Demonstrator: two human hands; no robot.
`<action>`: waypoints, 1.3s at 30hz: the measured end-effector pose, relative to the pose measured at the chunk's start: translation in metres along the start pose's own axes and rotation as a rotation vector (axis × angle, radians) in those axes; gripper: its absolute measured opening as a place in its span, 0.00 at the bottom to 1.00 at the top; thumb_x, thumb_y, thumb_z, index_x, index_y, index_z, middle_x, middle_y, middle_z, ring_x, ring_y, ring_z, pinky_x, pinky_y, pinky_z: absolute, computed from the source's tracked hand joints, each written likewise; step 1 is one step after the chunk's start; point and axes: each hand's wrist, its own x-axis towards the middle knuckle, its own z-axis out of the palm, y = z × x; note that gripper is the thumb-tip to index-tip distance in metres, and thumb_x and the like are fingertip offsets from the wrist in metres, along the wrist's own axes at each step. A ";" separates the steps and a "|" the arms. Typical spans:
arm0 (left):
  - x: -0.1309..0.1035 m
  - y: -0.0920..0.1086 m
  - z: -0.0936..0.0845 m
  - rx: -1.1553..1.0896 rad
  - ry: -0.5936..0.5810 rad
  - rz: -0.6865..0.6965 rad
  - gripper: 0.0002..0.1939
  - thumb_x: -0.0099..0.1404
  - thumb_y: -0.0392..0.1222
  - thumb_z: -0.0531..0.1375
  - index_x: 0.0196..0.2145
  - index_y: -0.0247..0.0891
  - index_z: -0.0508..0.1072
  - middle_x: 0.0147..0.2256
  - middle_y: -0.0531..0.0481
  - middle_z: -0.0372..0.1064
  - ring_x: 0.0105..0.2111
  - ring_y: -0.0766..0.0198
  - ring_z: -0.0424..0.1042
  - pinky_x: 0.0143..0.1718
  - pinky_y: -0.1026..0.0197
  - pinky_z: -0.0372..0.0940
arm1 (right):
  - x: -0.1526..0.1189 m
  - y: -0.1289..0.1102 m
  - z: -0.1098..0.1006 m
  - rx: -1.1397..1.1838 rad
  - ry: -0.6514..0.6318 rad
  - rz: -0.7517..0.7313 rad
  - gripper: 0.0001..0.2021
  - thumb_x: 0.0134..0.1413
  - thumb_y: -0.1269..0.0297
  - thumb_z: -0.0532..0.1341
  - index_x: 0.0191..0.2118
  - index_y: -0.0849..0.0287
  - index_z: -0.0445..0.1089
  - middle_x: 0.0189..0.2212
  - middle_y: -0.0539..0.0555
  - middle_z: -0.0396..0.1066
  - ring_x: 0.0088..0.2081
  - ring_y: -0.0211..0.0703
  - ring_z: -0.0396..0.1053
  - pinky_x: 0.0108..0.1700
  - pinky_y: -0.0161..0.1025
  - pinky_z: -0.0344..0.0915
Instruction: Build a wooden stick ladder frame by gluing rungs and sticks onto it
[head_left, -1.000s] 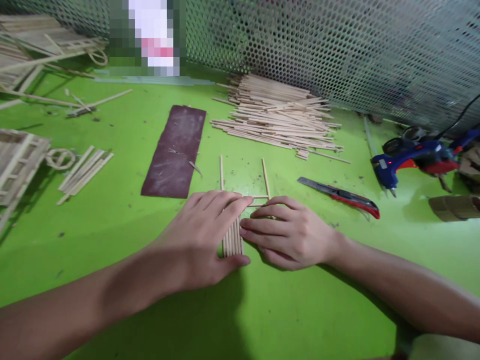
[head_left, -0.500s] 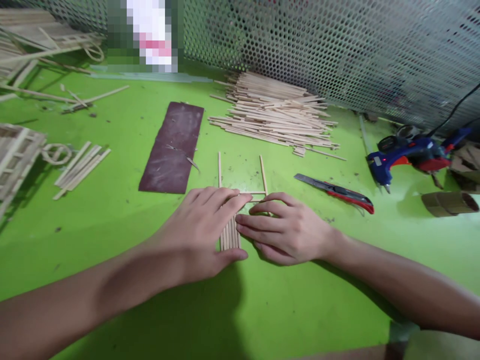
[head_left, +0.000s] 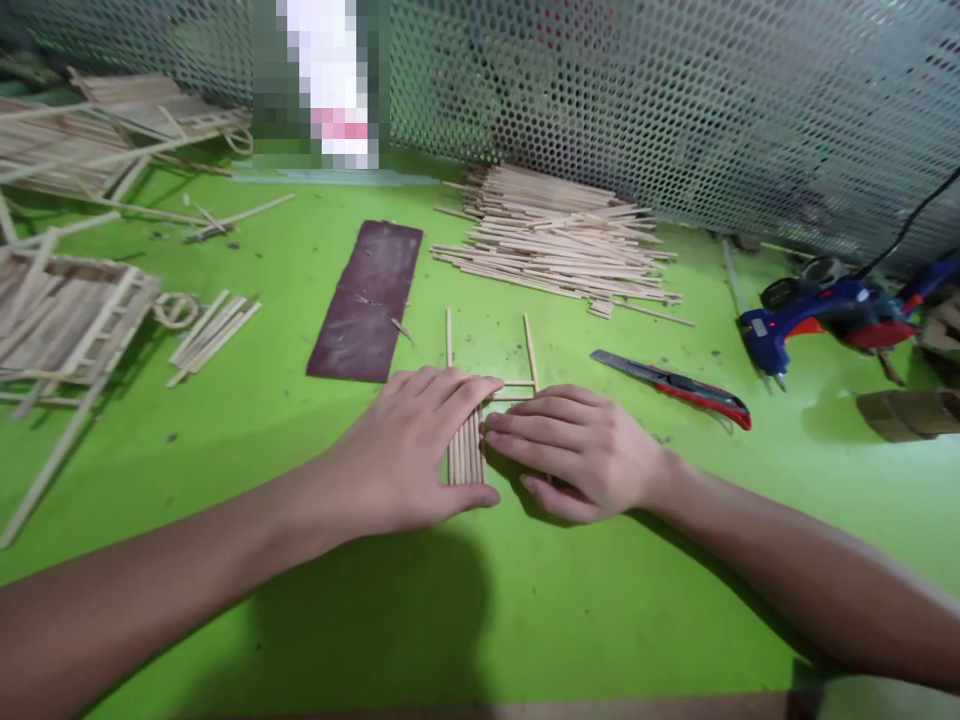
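Note:
Several short wooden sticks (head_left: 466,452) lie side by side on the green table, part of a small stick frame (head_left: 531,350) whose two long sticks point away from me. My left hand (head_left: 420,445) is wrapped over the left side of this row, its thumb at the near end and its fingers across the far end. My right hand (head_left: 581,450) lies over the frame's right side, fingers apart from the thumb, fingertips at the row's right edge. Nothing shows gripped in it. The palms hide part of the frame.
Beyond the frame lie brown sandpaper (head_left: 367,300) and a stick pile (head_left: 555,235). A red cutter (head_left: 675,390), a blue glue gun (head_left: 787,320) and a cardboard tube (head_left: 904,414) are right. Stick structures (head_left: 67,310) stand left, before a perforated metal screen (head_left: 600,100).
The view has shifted, showing more of the left structures. My right hand's fingers lie closer together, its thumb drawn back a little. My left hand keeps its hold on the row.

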 end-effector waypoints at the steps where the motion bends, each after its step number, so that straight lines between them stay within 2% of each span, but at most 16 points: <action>1: 0.000 0.000 0.000 -0.004 -0.009 -0.012 0.53 0.64 0.69 0.71 0.77 0.41 0.61 0.68 0.33 0.68 0.66 0.30 0.67 0.71 0.26 0.60 | 0.000 0.001 0.000 0.000 0.022 0.012 0.18 0.73 0.65 0.59 0.58 0.66 0.80 0.55 0.58 0.85 0.52 0.48 0.84 0.56 0.47 0.79; 3: 0.001 0.000 -0.001 -0.014 -0.020 -0.018 0.55 0.64 0.70 0.71 0.77 0.41 0.60 0.68 0.32 0.67 0.66 0.30 0.66 0.71 0.25 0.59 | 0.000 0.003 -0.001 0.005 0.036 0.033 0.17 0.73 0.66 0.59 0.57 0.66 0.80 0.54 0.58 0.85 0.52 0.48 0.84 0.56 0.46 0.80; 7: 0.002 -0.004 0.003 -0.028 -0.003 0.015 0.54 0.65 0.72 0.68 0.77 0.40 0.60 0.66 0.34 0.69 0.64 0.31 0.68 0.71 0.26 0.59 | 0.002 0.003 -0.001 0.047 -0.034 0.032 0.17 0.74 0.64 0.60 0.59 0.64 0.80 0.56 0.55 0.85 0.57 0.49 0.83 0.60 0.48 0.78; 12: 0.001 -0.016 0.017 -0.031 0.076 0.105 0.55 0.67 0.81 0.61 0.78 0.43 0.60 0.65 0.36 0.69 0.62 0.32 0.68 0.69 0.28 0.61 | 0.003 0.002 -0.002 0.042 -0.083 0.062 0.16 0.73 0.66 0.59 0.57 0.61 0.82 0.57 0.54 0.84 0.59 0.49 0.82 0.62 0.51 0.76; 17: 0.000 -0.020 0.026 -0.046 0.109 0.148 0.52 0.69 0.81 0.57 0.78 0.46 0.60 0.67 0.37 0.68 0.63 0.33 0.67 0.68 0.30 0.62 | 0.002 -0.002 -0.003 0.008 -0.124 0.070 0.18 0.74 0.66 0.59 0.60 0.61 0.81 0.58 0.54 0.84 0.61 0.49 0.80 0.64 0.52 0.73; 24: 0.004 -0.008 0.007 -0.035 0.033 0.083 0.50 0.66 0.71 0.68 0.76 0.44 0.63 0.65 0.38 0.70 0.63 0.35 0.69 0.69 0.31 0.62 | 0.003 -0.004 -0.004 -0.038 -0.130 0.059 0.18 0.74 0.66 0.58 0.61 0.61 0.80 0.58 0.54 0.84 0.61 0.49 0.80 0.65 0.51 0.72; 26: 0.002 -0.007 0.002 -0.024 0.030 0.073 0.52 0.65 0.71 0.69 0.76 0.43 0.62 0.66 0.37 0.70 0.63 0.34 0.69 0.69 0.31 0.62 | 0.004 -0.002 -0.004 -0.022 -0.136 0.056 0.18 0.74 0.66 0.59 0.61 0.61 0.80 0.59 0.54 0.83 0.61 0.50 0.80 0.65 0.51 0.72; 30: -0.004 -0.012 -0.002 -0.025 0.019 0.089 0.56 0.63 0.74 0.68 0.78 0.43 0.59 0.69 0.34 0.67 0.66 0.31 0.67 0.72 0.29 0.59 | 0.002 0.001 -0.003 0.005 -0.133 0.049 0.19 0.74 0.65 0.58 0.62 0.63 0.79 0.60 0.56 0.83 0.61 0.51 0.80 0.64 0.51 0.73; 33: -0.007 -0.014 -0.003 -0.007 0.016 0.111 0.53 0.66 0.71 0.65 0.78 0.43 0.58 0.72 0.35 0.64 0.69 0.31 0.65 0.74 0.28 0.55 | -0.001 0.001 -0.004 0.002 -0.087 0.006 0.19 0.74 0.65 0.59 0.62 0.62 0.79 0.59 0.56 0.83 0.60 0.49 0.80 0.64 0.49 0.73; 37: -0.007 -0.013 -0.006 -0.002 0.017 0.104 0.48 0.68 0.65 0.64 0.78 0.43 0.59 0.71 0.35 0.66 0.70 0.34 0.66 0.75 0.29 0.53 | -0.004 0.000 -0.004 0.032 -0.052 -0.084 0.16 0.74 0.65 0.60 0.58 0.61 0.81 0.54 0.55 0.86 0.51 0.45 0.82 0.57 0.47 0.75; 39: -0.006 -0.013 -0.008 -0.006 0.018 0.111 0.48 0.69 0.65 0.64 0.78 0.43 0.59 0.70 0.35 0.67 0.70 0.34 0.65 0.75 0.29 0.53 | -0.004 -0.001 -0.004 0.054 -0.059 -0.109 0.16 0.75 0.65 0.59 0.58 0.62 0.81 0.53 0.54 0.86 0.49 0.45 0.81 0.56 0.47 0.75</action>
